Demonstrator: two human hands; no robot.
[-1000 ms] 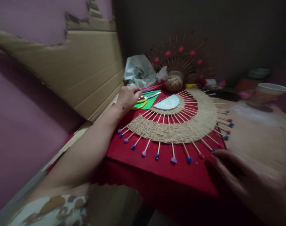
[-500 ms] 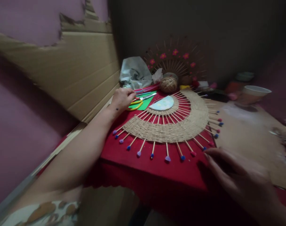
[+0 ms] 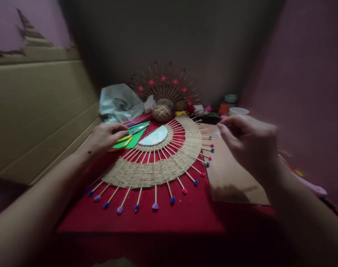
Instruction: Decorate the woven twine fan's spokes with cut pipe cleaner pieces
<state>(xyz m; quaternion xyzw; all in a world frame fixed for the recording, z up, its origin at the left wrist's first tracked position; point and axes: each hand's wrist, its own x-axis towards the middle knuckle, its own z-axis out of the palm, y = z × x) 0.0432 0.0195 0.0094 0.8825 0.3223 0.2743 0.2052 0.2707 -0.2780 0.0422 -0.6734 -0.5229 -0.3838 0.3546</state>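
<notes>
A woven fan (image 3: 152,172) with thin sticks tipped in blue, purple and pink lies on the red cloth (image 3: 185,215). A pale half-round patch (image 3: 155,136) sits at its centre. My left hand (image 3: 109,137) is closed at the yellow-handled scissors (image 3: 124,142), beside the fan's left side; whether it grips them is unclear. Under the scissors lies a green sheet (image 3: 137,139). My right hand (image 3: 244,139) is raised over the cardboard (image 3: 230,178), right of the fan, thumb and index finger pinched; anything between them is too small to make out.
Behind the fan are a twine ball (image 3: 161,112), a crumpled pale cloth (image 3: 120,102) and a second fan (image 3: 163,87) with pink flowers. A white cup (image 3: 239,111) stands behind my right hand. Tall cardboard (image 3: 46,111) lines the left side.
The view has turned rightward. My right hand has risen from beside the fan's front right edge to above the cardboard. My left hand stays by the scissors.
</notes>
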